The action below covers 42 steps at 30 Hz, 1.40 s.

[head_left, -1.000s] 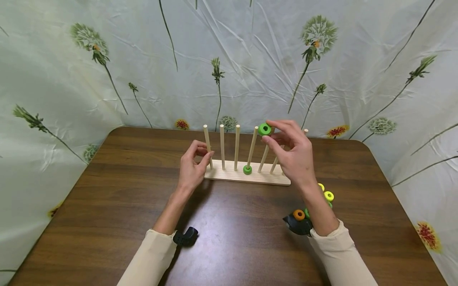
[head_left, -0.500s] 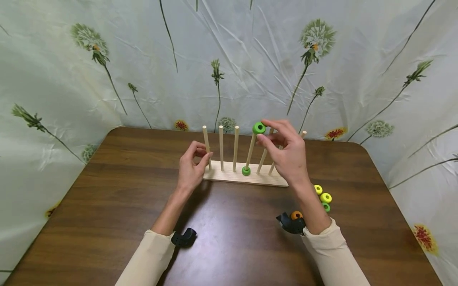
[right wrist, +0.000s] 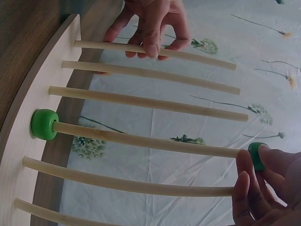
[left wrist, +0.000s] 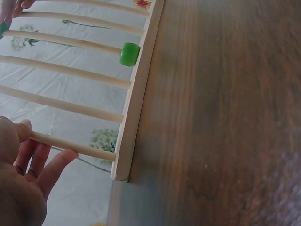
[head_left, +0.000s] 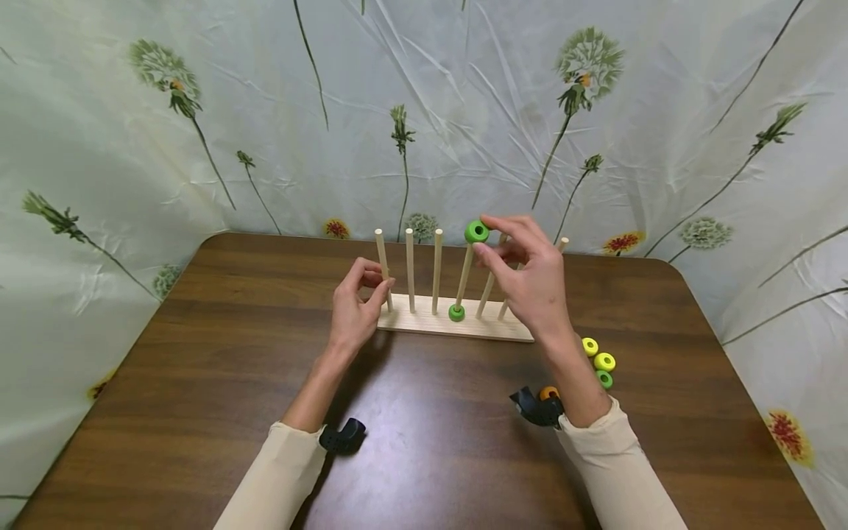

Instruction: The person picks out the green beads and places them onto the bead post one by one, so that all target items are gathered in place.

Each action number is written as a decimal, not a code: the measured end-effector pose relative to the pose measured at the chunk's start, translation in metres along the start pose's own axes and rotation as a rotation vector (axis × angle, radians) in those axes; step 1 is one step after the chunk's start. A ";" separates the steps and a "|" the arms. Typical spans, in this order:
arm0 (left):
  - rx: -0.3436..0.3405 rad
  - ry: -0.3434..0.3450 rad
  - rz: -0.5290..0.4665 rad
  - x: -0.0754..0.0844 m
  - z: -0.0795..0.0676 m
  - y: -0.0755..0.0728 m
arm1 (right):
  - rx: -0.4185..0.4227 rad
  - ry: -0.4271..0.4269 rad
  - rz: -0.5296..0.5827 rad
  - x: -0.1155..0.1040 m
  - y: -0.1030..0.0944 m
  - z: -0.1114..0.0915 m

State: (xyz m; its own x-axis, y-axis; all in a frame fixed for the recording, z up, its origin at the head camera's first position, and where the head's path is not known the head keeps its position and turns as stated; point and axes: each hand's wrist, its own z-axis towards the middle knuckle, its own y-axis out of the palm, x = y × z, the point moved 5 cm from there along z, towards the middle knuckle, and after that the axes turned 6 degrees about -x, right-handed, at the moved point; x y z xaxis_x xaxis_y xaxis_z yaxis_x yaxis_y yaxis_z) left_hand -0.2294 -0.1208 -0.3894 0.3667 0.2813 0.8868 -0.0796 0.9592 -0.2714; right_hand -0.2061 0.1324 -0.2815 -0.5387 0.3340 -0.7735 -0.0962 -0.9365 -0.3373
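A pale wooden base (head_left: 424,322) with a row of upright pegs stands on the table. One green ring (head_left: 456,313) sits at the foot of a middle peg (head_left: 464,280). My right hand (head_left: 533,276) pinches another green ring (head_left: 477,231) between thumb and fingers, right at the top of that same peg. In the right wrist view this held ring (right wrist: 256,156) overlaps the peg's tip. My left hand (head_left: 358,305) pinches the leftmost peg (head_left: 382,254) with thumb and fingertips; the left wrist view shows the fingers (left wrist: 59,169) around it.
On the right, beside my right forearm, lie yellow rings (head_left: 604,361), a green ring (head_left: 603,379) and an orange ring (head_left: 548,394). The brown table (head_left: 424,442) ends at a flower-printed cloth (head_left: 265,110) behind.
My right hand has moved left with the green ring, from the right of the middle peg to its top. The left hand has stayed on the leftmost peg.
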 end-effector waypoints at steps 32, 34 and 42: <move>0.005 0.017 0.004 0.002 0.000 0.000 | -0.073 -0.079 0.108 -0.001 -0.022 -0.016; 0.009 0.018 0.002 0.002 0.000 0.000 | -0.087 -0.089 0.105 -0.002 -0.025 -0.019; 0.007 0.008 0.001 0.001 0.000 0.000 | -0.131 -0.054 0.070 0.005 -0.038 -0.030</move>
State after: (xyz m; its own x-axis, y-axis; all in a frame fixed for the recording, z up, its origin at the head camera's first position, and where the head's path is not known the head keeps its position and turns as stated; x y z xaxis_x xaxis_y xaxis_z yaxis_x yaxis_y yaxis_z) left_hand -0.2296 -0.1202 -0.3887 0.3741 0.2824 0.8833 -0.0864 0.9590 -0.2699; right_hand -0.1799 0.1728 -0.2893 -0.5851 0.2592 -0.7685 0.0514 -0.9338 -0.3540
